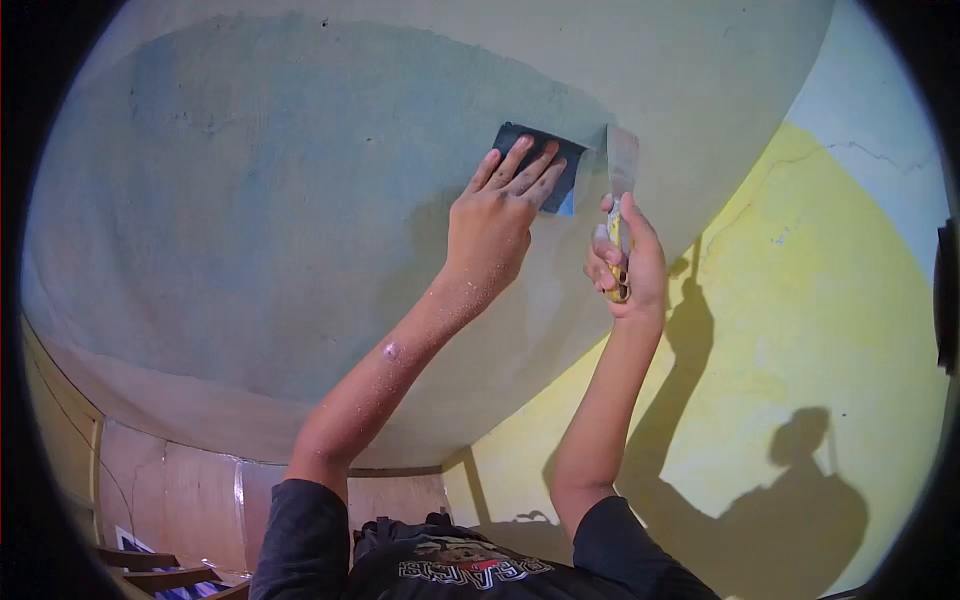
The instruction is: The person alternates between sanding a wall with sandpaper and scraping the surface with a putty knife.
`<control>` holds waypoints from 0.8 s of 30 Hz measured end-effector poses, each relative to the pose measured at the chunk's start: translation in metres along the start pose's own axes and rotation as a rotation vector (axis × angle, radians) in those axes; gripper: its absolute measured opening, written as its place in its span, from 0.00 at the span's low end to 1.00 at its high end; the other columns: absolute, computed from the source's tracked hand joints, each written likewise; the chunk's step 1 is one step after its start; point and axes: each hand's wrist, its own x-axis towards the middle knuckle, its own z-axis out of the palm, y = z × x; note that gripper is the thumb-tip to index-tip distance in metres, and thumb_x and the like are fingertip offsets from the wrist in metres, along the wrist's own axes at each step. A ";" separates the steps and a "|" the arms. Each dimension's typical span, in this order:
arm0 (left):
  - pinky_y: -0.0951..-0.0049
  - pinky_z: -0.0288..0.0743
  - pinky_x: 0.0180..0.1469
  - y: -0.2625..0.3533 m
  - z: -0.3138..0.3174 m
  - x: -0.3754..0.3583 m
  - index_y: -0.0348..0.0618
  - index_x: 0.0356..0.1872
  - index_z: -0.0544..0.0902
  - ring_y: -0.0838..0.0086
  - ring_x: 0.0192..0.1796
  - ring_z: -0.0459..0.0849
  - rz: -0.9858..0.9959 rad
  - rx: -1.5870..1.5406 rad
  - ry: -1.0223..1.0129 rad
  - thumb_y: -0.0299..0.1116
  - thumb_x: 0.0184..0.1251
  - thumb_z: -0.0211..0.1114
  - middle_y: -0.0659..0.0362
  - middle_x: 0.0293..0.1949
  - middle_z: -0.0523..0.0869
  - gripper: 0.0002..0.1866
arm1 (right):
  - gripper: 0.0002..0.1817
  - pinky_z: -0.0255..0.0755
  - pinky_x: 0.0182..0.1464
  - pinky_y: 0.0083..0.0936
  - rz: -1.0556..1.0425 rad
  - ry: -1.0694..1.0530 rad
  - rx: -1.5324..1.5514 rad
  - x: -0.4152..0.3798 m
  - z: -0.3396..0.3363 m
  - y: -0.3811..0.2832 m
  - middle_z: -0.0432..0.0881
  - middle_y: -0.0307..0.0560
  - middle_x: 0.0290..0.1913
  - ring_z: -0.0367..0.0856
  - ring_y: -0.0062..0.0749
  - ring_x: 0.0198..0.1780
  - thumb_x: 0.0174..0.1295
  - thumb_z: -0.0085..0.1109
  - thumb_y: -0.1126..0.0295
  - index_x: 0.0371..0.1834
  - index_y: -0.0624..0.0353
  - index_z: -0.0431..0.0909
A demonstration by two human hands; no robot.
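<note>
Raised overhead, my left hand lies with fingers spread over a dark sheet and presses it against the grey-green ceiling surface. The sheet has a bluish lower corner. Just to its right, my right hand is wrapped round the yellow handle of a putty knife. The knife's wide metal blade points up and lies at or very near the surface. Pale dust covers my left forearm.
A yellow wall with cracks and my shadow stands at the right. Wooden panels line the lower left, above wooden slats. A dark object sits at the far right edge.
</note>
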 end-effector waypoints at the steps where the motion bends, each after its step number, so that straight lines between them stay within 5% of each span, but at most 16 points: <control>1: 0.57 0.61 0.84 0.000 0.001 0.000 0.55 0.77 0.76 0.65 0.83 0.68 0.001 -0.002 0.011 0.14 0.58 0.63 0.63 0.79 0.75 0.41 | 0.20 0.59 0.12 0.23 -0.001 -0.004 0.000 0.001 0.000 0.000 0.68 0.34 0.16 0.68 0.26 0.09 0.78 0.57 0.43 0.50 0.48 0.73; 11: 0.59 0.61 0.84 -0.002 0.000 0.000 0.52 0.74 0.79 0.67 0.82 0.69 0.015 0.031 0.027 0.19 0.62 0.63 0.64 0.78 0.77 0.36 | 0.21 0.59 0.14 0.23 -0.011 0.039 -0.009 0.005 0.012 -0.001 0.67 0.34 0.16 0.66 0.25 0.10 0.79 0.56 0.42 0.50 0.48 0.72; 24: 0.58 0.61 0.84 -0.003 0.001 -0.001 0.55 0.76 0.78 0.65 0.83 0.67 0.001 -0.027 0.007 0.15 0.58 0.62 0.64 0.79 0.75 0.40 | 0.20 0.60 0.12 0.22 0.005 -0.006 0.003 0.004 0.024 -0.003 0.67 0.33 0.16 0.66 0.24 0.09 0.79 0.56 0.43 0.49 0.48 0.72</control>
